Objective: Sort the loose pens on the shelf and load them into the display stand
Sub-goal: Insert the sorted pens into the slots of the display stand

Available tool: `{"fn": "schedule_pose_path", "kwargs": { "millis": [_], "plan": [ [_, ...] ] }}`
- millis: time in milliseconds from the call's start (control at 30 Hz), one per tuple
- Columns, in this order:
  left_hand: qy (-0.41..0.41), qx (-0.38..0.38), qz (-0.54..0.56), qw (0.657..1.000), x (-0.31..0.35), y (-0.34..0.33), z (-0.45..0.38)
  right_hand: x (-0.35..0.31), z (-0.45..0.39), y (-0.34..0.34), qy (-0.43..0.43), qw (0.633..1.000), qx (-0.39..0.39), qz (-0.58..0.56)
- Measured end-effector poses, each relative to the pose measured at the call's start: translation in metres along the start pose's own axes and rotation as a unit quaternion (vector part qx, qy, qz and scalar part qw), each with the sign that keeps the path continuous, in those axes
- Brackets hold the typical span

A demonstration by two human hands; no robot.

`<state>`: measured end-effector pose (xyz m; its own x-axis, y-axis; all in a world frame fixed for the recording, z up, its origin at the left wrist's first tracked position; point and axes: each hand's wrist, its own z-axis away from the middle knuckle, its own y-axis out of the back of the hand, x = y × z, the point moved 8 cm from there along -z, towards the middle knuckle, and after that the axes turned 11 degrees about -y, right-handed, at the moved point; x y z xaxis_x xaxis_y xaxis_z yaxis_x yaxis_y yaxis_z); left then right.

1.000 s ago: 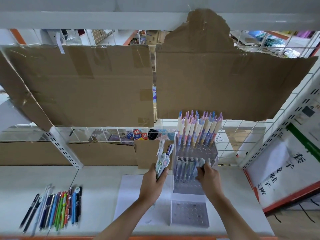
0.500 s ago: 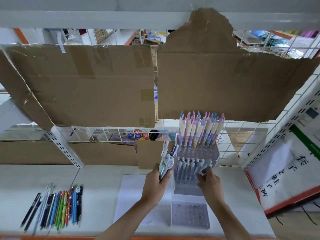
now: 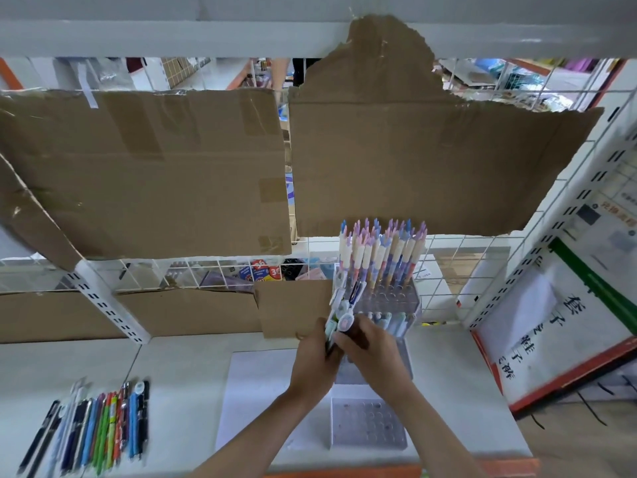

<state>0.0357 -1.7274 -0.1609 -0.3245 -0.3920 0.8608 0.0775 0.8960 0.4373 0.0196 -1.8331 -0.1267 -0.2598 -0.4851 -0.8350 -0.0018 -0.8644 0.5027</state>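
- Hands meet just in front of the clear acrylic display stand (image 3: 396, 307), over the white shelf (image 3: 179, 367).
- Left hand (image 3: 315, 362) has its fingers curled round a small bundle of pens (image 3: 341, 307), gripping them at the lower ends so that they fan upward against the stand's left edge.
- Pens in that bundle are pale, with round decorated tops; one darker barrel shows among them.
- Right hand (image 3: 374, 351) has its fingers bent onto the same bundle, pinching near the top of one pen; exactly which pen it holds cannot be told, since the two hands overlap.
- Display stand is tiered: its back tier is packed with upright pastel pens (image 3: 382, 248), pink, blue and cream, their tips up.
- Front tier of the stand holds a short row of pens with pale caps (image 3: 389, 319), just right of the right hand's fingers.
- Low clear base with round holes (image 3: 367, 426) lies nearer the camera, below the right wrist, on a white sheet of paper (image 3: 255, 401).
- Loose pens (image 3: 96, 429) lie side by side in a row at the shelf's left end, well apart from the stand: black, blue, green, orange and red barrels, blurred.
- Brown cardboard sheets (image 3: 155, 167) hang on the wire grid behind.
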Motion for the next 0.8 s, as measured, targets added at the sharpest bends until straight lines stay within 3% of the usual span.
{"fn": "schedule_pose_path", "kwargs": {
  "millis": [100,300,467,800],
  "plan": [
    [0.005,0.001,-0.008,1.000,-0.003,-0.001,0.000,-0.001,-0.002,0.005,-0.006,1.000,0.011,-0.025],
    [0.040,0.009,-0.057,0.998,-0.023,0.004,0.001,0.001,-0.004,0.058,0.012,0.983,0.134,-0.124],
    [0.055,0.035,-0.055,0.996,-0.037,0.017,0.007,0.012,-0.009,0.100,0.037,0.974,0.223,0.033],
    [0.046,0.033,-0.044,0.997,-0.034,0.015,0.010,0.081,-0.041,0.054,-0.046,0.986,0.147,0.066]
  ]
}}
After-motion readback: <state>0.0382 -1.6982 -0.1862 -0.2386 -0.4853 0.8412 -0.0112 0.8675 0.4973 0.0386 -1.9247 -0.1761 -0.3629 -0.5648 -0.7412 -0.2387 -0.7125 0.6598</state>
